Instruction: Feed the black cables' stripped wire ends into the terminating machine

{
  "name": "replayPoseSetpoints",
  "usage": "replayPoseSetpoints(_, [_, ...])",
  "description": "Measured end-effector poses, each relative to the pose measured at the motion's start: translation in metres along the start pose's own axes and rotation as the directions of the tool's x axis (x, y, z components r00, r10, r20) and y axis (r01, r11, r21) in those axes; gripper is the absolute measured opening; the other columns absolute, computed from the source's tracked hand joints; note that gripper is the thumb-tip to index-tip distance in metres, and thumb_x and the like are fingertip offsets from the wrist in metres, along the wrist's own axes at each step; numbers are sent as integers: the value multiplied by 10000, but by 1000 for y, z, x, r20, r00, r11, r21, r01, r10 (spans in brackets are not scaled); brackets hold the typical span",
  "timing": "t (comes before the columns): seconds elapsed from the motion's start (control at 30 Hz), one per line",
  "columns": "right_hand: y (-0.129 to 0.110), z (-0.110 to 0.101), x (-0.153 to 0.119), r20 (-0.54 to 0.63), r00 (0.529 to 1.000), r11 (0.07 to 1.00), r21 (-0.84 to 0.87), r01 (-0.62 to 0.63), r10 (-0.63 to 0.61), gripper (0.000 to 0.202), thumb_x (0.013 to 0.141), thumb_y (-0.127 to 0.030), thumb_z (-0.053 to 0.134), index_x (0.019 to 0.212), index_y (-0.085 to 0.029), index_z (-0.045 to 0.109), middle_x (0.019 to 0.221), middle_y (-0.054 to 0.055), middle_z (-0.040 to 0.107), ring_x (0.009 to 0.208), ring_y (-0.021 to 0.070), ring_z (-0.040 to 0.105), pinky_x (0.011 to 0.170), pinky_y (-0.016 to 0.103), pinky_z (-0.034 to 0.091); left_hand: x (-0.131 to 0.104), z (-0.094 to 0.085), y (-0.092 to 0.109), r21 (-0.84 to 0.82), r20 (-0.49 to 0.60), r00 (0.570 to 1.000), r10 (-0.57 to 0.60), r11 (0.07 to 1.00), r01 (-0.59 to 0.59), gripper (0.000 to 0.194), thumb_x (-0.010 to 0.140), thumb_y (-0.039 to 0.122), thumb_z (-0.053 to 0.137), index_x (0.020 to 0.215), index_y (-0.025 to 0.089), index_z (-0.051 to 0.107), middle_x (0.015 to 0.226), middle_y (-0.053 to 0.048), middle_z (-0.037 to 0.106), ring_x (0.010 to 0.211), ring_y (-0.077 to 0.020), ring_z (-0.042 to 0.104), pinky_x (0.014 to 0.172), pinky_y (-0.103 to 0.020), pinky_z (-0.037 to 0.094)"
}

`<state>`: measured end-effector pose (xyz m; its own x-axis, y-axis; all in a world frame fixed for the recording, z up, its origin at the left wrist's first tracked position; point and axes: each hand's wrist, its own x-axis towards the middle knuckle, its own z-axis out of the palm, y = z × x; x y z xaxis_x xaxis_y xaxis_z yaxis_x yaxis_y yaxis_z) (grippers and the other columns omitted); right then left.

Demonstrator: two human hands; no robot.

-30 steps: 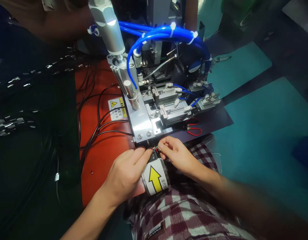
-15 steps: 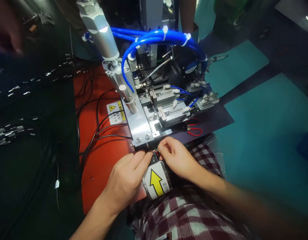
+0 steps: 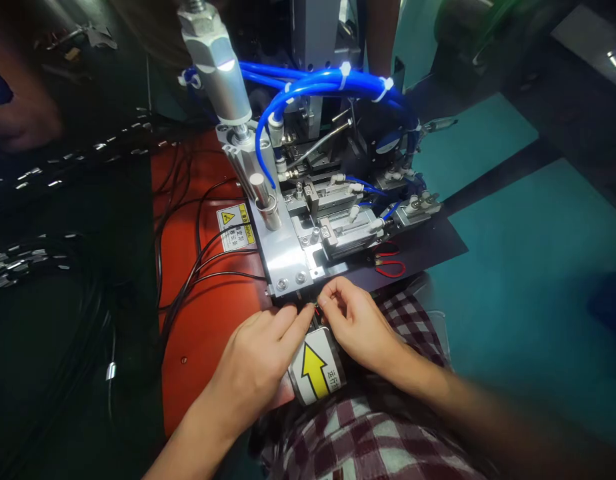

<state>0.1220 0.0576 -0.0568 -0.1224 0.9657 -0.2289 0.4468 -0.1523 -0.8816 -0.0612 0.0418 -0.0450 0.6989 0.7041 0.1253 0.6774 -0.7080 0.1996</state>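
At the front of the machine (image 3: 283,257), my two hands meet over a small dark slot. My right hand (image 3: 358,323) is closed in a pinch on thin wires (image 3: 317,310), one of them red; their ends are too small to make out. Beside it, the fingers of my left hand (image 3: 268,350) are pressed together, the index fingertip close to the same wires. Whatever lies under those fingers is hidden. Just below the fingertips is a white label with a yellow arrow (image 3: 315,370), on a rounded part of the machine.
Red-handled scissors (image 3: 389,268) lie right of the machine. Blue air hoses (image 3: 333,77) arch over it. Black cables (image 3: 195,260) cross the red base plate (image 3: 203,373). At the far left are another person's hand (image 3: 31,123) and bundles of black cables with shiny ends (image 3: 23,267).
The machine appears slightly further right and lower in the view. My hands stay together at the wires, with small finger shifts. The other person's hand at the left has moved lower.
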Motion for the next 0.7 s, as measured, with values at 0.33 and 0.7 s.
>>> replayPoseSetpoints(0.33, [-4,-1,10,213,936,916,233,-327,280,147,874,-245,468,754,-169,506,604,-6,576,548,122,524,564,248,405,2,0,4,45,13,999,-49,998,49,563,762,-12,442,1309,118,415,906,-66,582,658,-197,483,548,-305,380])
replayPoseSetpoints(0.7, [4,-1,11,265,931,859,382,-341,252,153,845,-274,512,745,-160,526,569,-20,557,519,107,481,540,228,375,0,4,2,-14,-6,996,-94,996,94,467,830,63,409,1287,143,466,919,-71,620,621,-193,506,537,-307,424])
